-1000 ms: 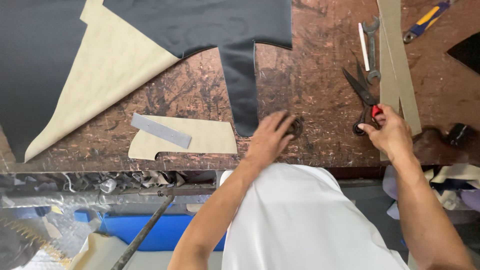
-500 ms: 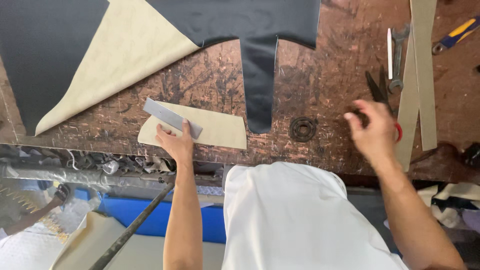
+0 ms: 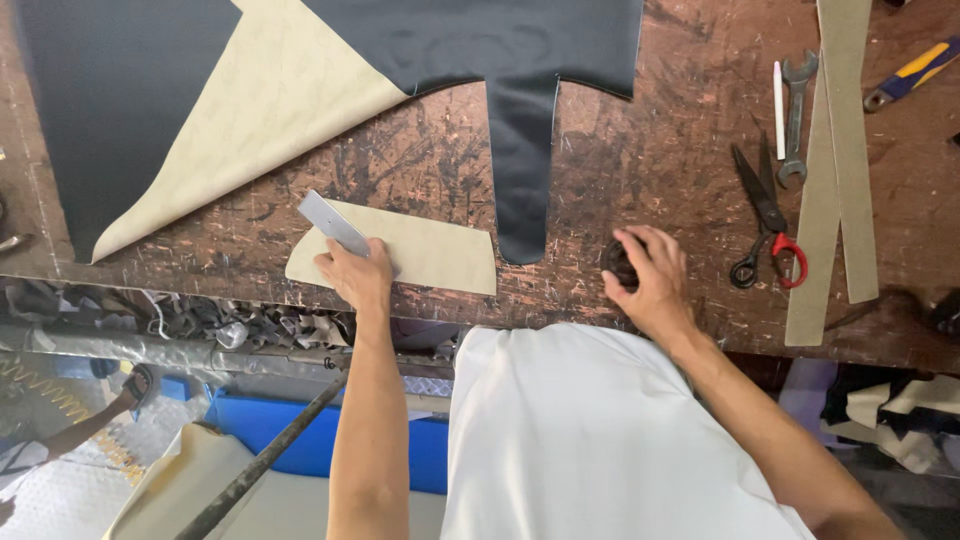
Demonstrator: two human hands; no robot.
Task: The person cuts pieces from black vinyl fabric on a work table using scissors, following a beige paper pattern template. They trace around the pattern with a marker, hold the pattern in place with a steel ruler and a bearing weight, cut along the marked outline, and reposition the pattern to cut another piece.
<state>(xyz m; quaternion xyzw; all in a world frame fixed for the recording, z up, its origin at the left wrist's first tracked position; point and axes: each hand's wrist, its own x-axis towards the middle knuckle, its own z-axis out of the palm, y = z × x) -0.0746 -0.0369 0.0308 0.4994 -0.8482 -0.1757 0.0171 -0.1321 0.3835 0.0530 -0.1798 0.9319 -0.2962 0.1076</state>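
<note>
Head view: scarred worktop (image 3: 640,140), black sheet (image 3: 130,90) with tan underside folded back. Tan cutout (image 3: 430,255) near front edge. Left hand (image 3: 355,272) fingers pinch grey strip (image 3: 333,222) atop cutout. Right hand (image 3: 650,275) fingers curl over dark ring (image 3: 615,265). Scissors (image 3: 765,225) idle just right. Step judged: positioning pieces; next needs steady grip, alignment.

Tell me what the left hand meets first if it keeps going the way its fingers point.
Probably the grey strip: the left hand points up-left along it, over the tan cut piece. Beyond lies bare bench, then the tan sheet.
</note>
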